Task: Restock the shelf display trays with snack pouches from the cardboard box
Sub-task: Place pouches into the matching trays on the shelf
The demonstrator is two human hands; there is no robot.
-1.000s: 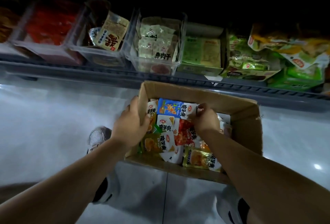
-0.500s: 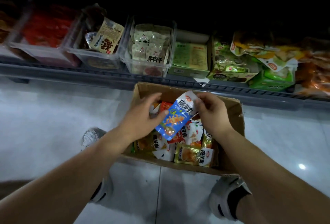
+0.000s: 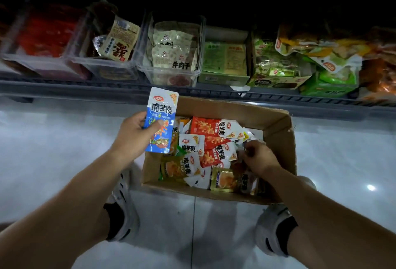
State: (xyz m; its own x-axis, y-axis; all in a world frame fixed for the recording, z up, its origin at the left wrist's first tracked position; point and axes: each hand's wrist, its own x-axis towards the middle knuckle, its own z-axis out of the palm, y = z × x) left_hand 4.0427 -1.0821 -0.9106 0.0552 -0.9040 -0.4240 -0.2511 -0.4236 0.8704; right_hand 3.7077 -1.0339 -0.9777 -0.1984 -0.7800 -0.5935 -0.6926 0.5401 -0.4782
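While the left hand (image 3: pixel 132 138) pinches a blue pouch (image 3: pixel 161 123) above the cardboard box's (image 3: pixel 276 131) left edge, the right hand (image 3: pixel 257 157) curls among pouches (image 3: pixel 214 140), grip unclear. Best gather matching flavours first.

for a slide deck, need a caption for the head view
Left hand holds a blue pouch while right hand reaches into the cardboard box.

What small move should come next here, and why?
Probably the right hand should lift one more pouch out of the brown cardboard box: its fingers are curled among the loose red and orange pouches there, while the left hand grips the blue and white snack pouch upright over the box's left edge. Whether it already holds one is unclear.
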